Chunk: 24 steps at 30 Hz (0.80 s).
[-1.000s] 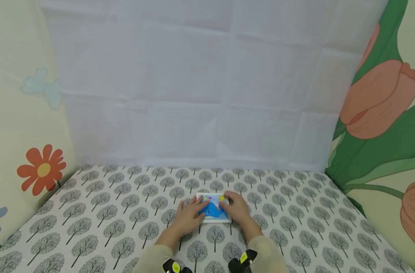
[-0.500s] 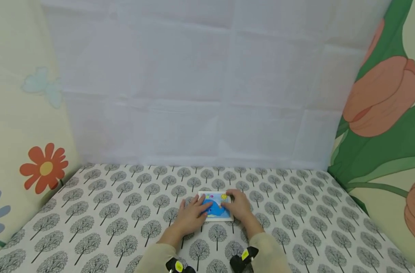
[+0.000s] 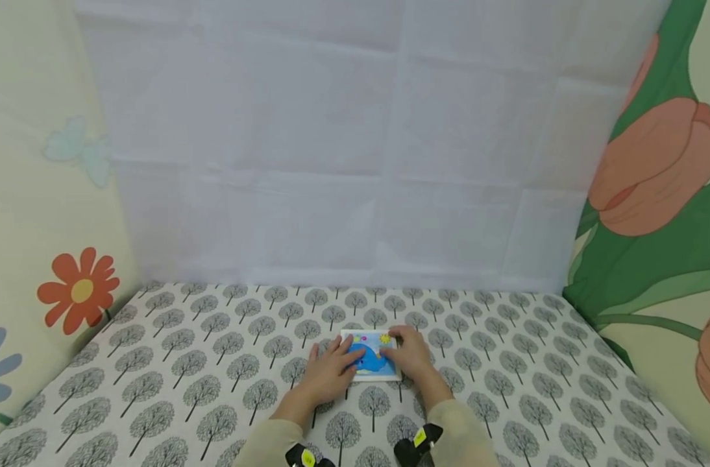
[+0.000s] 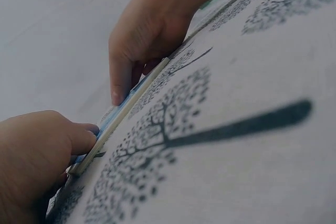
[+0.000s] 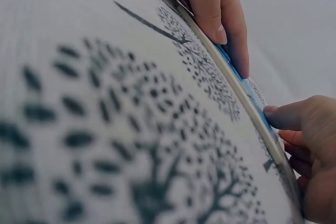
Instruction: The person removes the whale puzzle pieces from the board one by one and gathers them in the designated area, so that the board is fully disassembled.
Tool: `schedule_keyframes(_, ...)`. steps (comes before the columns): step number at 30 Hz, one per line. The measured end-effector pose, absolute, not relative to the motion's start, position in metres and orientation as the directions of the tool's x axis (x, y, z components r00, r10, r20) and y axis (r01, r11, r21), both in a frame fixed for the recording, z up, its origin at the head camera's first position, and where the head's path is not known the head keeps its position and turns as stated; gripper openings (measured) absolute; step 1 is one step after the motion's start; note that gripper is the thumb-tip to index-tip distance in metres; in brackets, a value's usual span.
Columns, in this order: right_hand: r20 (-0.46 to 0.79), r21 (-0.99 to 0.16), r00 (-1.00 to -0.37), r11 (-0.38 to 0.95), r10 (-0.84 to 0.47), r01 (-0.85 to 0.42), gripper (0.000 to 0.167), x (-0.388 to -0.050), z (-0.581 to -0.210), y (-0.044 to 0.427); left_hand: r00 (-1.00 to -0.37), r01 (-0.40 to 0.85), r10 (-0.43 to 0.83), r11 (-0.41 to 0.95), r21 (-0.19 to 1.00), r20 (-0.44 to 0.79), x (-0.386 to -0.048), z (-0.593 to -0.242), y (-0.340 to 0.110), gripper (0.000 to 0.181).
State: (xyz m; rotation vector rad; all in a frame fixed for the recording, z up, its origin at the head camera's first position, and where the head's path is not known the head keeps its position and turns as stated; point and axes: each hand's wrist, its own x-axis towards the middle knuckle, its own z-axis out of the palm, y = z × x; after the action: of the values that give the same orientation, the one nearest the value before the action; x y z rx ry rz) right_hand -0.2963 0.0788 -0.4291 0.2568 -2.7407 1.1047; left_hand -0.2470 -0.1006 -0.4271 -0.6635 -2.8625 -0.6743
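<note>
A flat, rectangular, pale-rimmed picture board [image 3: 370, 360] lies on the tree-print cloth [image 3: 217, 379]. The left hand [image 3: 327, 372] rests spread fingers on it; the right hand [image 3: 412, 353] pinches its right edge

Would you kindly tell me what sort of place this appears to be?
Probably a staged recording booth: a creased white sheet hangs behind, flower-patterned side panels flank it, and tree-printed cloth is spread flat below.
</note>
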Motion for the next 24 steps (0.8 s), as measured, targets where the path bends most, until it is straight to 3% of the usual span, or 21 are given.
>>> schedule_keyframes(11, 0.195, -0.682, -0.981, 0.715, -0.023, -0.152, 0.033, -0.2956, -0.4255, 0.0739, -0.896, 0.444, 0.389, 0.801, 0.401, 0.214, -0.2476, -0.4288, -0.1009, 0.036)
schedule_keyframes(24, 0.21, -0.691, -0.978, 0.705, -0.014, -0.158, 0.028, -0.2967, -0.429, 0.074, -0.896, 0.443, 0.387, 0.801, 0.402, 0.216, -0.2459, -0.4287, -0.101, 0.036)
